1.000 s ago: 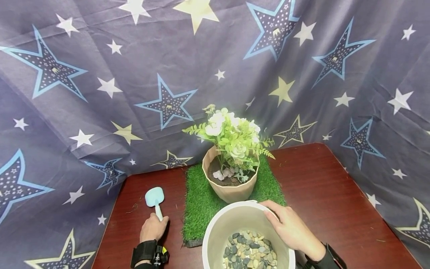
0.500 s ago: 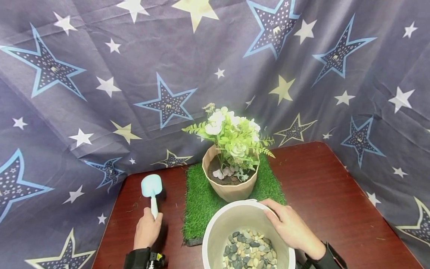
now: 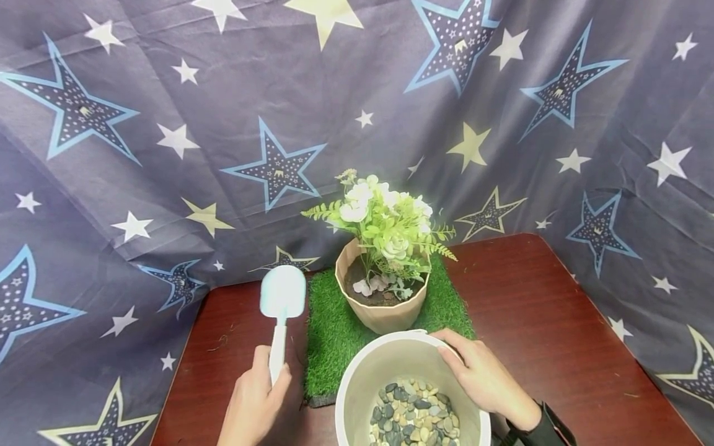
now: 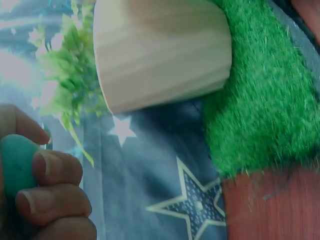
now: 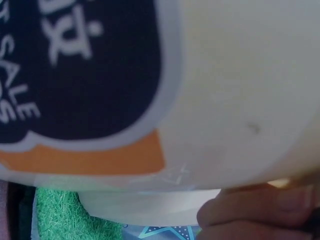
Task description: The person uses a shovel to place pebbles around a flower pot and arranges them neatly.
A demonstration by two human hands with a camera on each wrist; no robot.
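Left hand (image 3: 253,402) curls round the handle of a light, stiff plastic scoop (image 3: 281,310), blade raised ahead of it; right hand (image 3: 481,379) grips the rim of a white bucket (image 3: 357,378) of pebbles (image 3: 415,415), likely heavy, best steadied at the rim

1. A green grass mat (image 3: 334,334) lies on the dark red desk (image 3: 535,322).
2. A tan flower pot (image 3: 382,313) stands on the far part of the mat.
3. White flowers and green leaves (image 3: 385,226) grow up out of the pot.
4. A blue cloth with stars (image 3: 167,155) hangs behind the mat and on both sides of it.
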